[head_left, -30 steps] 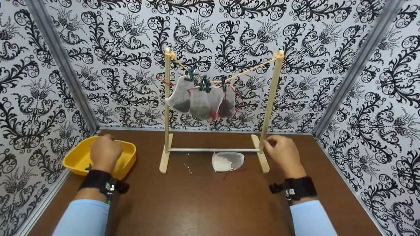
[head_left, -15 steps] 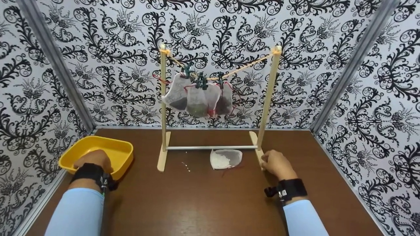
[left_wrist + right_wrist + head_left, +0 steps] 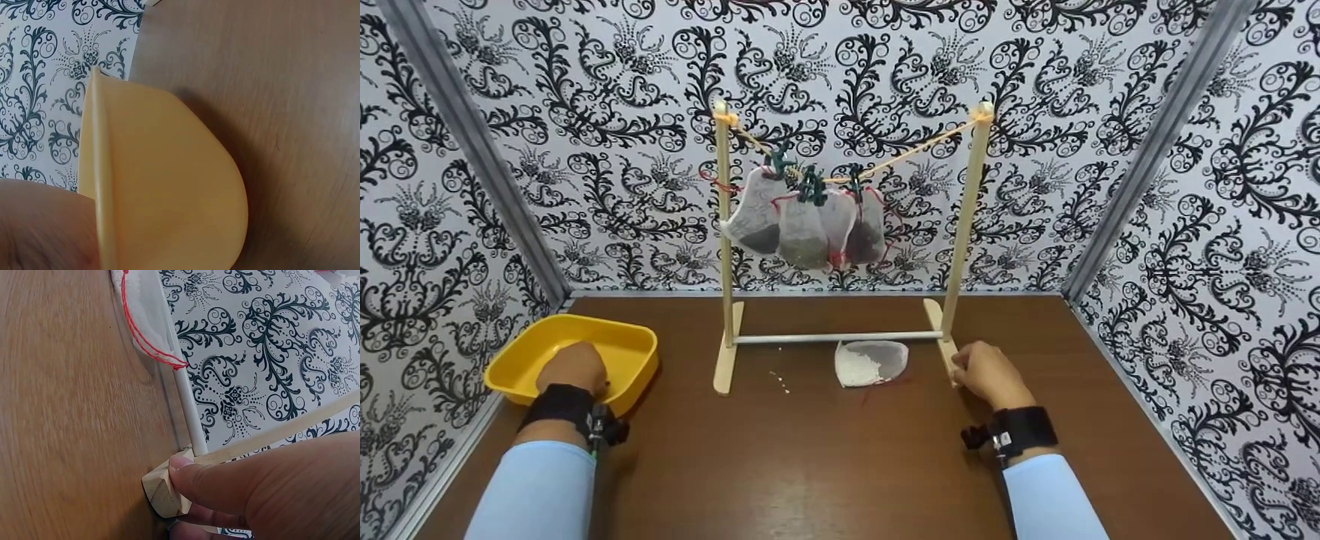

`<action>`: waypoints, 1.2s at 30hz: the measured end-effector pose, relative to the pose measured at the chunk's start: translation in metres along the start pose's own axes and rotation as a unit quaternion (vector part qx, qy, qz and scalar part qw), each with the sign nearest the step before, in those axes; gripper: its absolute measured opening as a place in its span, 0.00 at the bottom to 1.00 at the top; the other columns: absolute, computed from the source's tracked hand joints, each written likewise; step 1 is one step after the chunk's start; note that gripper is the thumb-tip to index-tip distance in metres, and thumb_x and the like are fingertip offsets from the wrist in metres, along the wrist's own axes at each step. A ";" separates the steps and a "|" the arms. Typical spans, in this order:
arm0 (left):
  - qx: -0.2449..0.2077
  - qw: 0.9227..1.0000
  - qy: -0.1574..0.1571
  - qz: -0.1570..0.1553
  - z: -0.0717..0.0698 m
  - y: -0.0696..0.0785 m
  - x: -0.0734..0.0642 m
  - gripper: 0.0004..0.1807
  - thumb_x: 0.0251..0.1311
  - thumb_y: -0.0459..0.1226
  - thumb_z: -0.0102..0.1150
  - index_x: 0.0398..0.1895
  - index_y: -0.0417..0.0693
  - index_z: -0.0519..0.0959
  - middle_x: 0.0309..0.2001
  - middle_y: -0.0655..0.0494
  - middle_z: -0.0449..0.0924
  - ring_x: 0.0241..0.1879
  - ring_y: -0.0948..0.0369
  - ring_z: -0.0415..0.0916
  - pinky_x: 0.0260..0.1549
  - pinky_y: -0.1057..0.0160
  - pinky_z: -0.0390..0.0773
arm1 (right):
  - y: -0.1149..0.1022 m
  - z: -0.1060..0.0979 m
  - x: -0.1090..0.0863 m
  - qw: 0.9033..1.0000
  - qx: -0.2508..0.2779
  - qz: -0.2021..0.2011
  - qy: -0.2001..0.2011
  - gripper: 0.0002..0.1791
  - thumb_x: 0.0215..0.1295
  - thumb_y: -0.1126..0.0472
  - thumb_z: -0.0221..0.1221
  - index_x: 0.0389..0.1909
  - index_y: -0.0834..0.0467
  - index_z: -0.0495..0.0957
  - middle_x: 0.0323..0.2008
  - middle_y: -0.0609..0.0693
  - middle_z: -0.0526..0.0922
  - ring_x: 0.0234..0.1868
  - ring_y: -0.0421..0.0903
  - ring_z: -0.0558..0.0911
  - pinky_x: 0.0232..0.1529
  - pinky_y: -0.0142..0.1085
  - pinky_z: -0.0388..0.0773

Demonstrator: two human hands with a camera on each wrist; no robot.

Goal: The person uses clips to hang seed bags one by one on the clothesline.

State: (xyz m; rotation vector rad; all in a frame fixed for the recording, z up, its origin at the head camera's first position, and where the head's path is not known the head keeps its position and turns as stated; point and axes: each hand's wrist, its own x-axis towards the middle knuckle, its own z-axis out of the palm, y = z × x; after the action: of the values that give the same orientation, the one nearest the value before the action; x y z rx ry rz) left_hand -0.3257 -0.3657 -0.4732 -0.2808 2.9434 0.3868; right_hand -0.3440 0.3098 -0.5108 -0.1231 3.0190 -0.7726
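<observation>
My left hand [image 3: 572, 366] reaches down into a yellow plastic basin [image 3: 641, 360] at the left. Its fingertips are hidden, and the left wrist view shows mainly the outer wall. At the right, my right hand [image 3: 991, 373] is on the foot of a wooden stand [image 3: 966, 225]. In the right wrist view the thumb presses the foot [image 3: 163, 494] from above, with fingers curled on its far side. Several mesh pouches [image 3: 804, 244] with red drawstrings hang from the stand's cord by dark green clips [image 3: 812, 186]. Another pouch [image 3: 855, 366], holding white contents, lies by the crossbar.
A white crossbar [image 3: 832, 338] joins the stand's two feet. Small white bits [image 3: 780, 381] lie scattered on the brown table [image 3: 810, 457]. Patterned walls [image 3: 1035, 45] enclose the table at the back and sides.
My left hand has lowered from above the basin's rim into it. My right hand has come down beside the post onto the stand's right foot. The head view has shifted slightly.
</observation>
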 end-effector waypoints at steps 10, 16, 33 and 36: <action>-0.066 0.997 0.025 -0.029 0.004 0.003 0.007 0.19 0.62 0.41 0.70 0.43 0.30 0.84 0.38 0.35 0.85 0.38 0.41 0.80 0.40 0.44 0.79 | 0.000 0.000 0.005 1.000 -0.010 -0.005 0.007 0.18 0.74 0.65 0.70 0.61 0.66 0.90 0.58 0.66 0.93 0.59 0.65 0.91 0.66 0.64 0.87; -0.150 0.981 0.123 0.031 -0.006 0.033 0.010 0.31 0.72 0.39 0.66 0.70 0.24 0.77 0.59 0.22 0.85 0.55 0.29 0.83 0.57 0.30 0.83 | 0.000 0.001 0.004 1.000 -0.014 -0.007 0.011 0.17 0.74 0.65 0.71 0.59 0.67 0.90 0.58 0.67 0.93 0.59 0.66 0.91 0.66 0.64 0.87; -0.295 0.901 0.266 0.173 0.001 0.186 -0.047 0.29 0.73 0.36 0.74 0.75 0.45 0.82 0.70 0.37 0.86 0.65 0.37 0.87 0.66 0.36 0.87 | 0.001 0.001 0.000 1.000 0.002 -0.007 0.007 0.18 0.72 0.67 0.71 0.60 0.68 0.90 0.54 0.64 0.95 0.50 0.56 0.92 0.60 0.59 0.90; -0.318 0.886 0.272 0.202 0.013 0.207 -0.054 0.29 0.71 0.34 0.77 0.74 0.45 0.84 0.67 0.39 0.88 0.61 0.40 0.90 0.60 0.41 0.92 | 0.000 0.002 -0.001 1.000 0.000 -0.005 0.006 0.19 0.72 0.66 0.71 0.61 0.68 0.89 0.55 0.64 0.94 0.53 0.59 0.92 0.62 0.61 0.89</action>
State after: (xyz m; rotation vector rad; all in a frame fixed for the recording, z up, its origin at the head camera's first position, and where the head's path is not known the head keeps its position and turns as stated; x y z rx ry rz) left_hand -0.3137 -0.1566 -0.4260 0.2074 3.2894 1.5768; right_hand -0.3433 0.3094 -0.5123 -0.1343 3.0312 -0.7765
